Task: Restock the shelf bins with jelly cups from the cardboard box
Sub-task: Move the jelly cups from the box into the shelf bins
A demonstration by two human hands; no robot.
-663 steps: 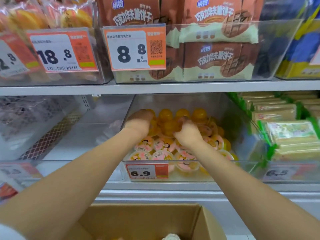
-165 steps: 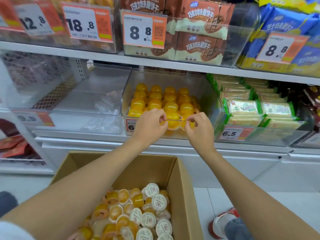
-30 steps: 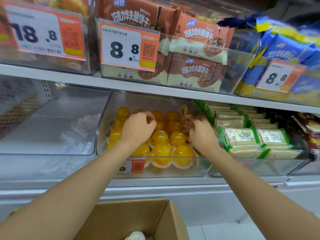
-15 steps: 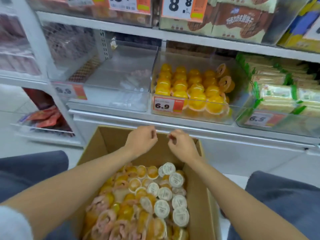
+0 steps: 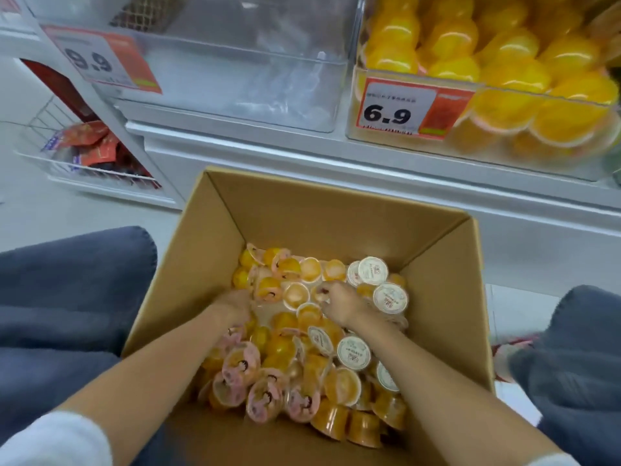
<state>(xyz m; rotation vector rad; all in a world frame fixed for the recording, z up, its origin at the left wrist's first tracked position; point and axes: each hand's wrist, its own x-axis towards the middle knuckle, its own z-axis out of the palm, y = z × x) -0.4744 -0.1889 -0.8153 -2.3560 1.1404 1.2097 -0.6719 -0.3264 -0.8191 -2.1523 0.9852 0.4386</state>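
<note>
Left hand (image 5: pixel 235 307) and right hand (image 5: pixel 339 302) curl fingers (image 5: pixel 327 292) into the jelly cups (image 5: pixel 279 348) below, hold unclear; shelf bin (image 5: pixel 537 156) lies up-right

One box (image 5: pixel 319 210), two bins (image 5: pixel 255 65)

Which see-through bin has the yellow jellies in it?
The right bin, with the 6.9 tag. Yellow jelly cups fill it; the left bin, with the 9.9 tag, shows none.

Jelly cups (image 5: pixel 295 351) lie in the cardboard box (image 5: pixel 322 210), below the shelf bins (image 5: pixel 504 95).
</note>
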